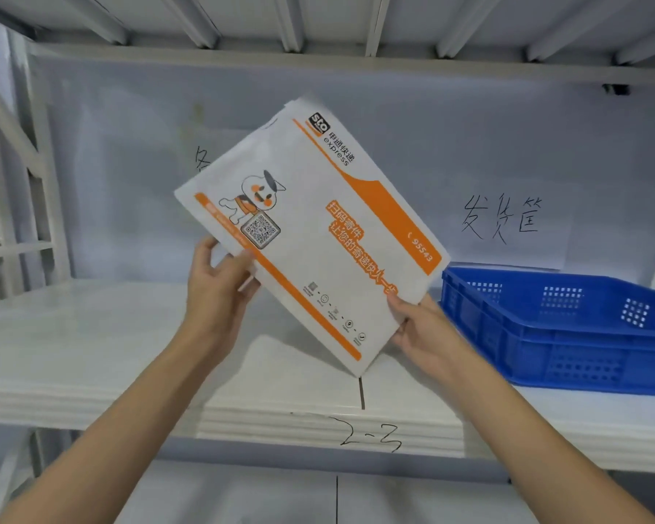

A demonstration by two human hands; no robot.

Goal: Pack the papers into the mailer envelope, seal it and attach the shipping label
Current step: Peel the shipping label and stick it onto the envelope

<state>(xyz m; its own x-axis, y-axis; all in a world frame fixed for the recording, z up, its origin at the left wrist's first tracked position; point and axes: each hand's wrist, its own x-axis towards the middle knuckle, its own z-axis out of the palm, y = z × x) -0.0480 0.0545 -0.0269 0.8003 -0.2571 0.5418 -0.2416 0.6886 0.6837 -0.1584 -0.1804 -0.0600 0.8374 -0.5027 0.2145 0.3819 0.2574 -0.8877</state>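
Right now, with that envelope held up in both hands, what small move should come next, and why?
Probably lower the envelope onto the shelf and find its opening. Both the left hand and the right hand hold it tilted in the air, no loose papers show in view, and whether it is sealed cannot be told.

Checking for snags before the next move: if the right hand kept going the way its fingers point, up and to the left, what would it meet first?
The mailer envelope itself: the right hand already pinches its lower edge, so nothing else comes first.
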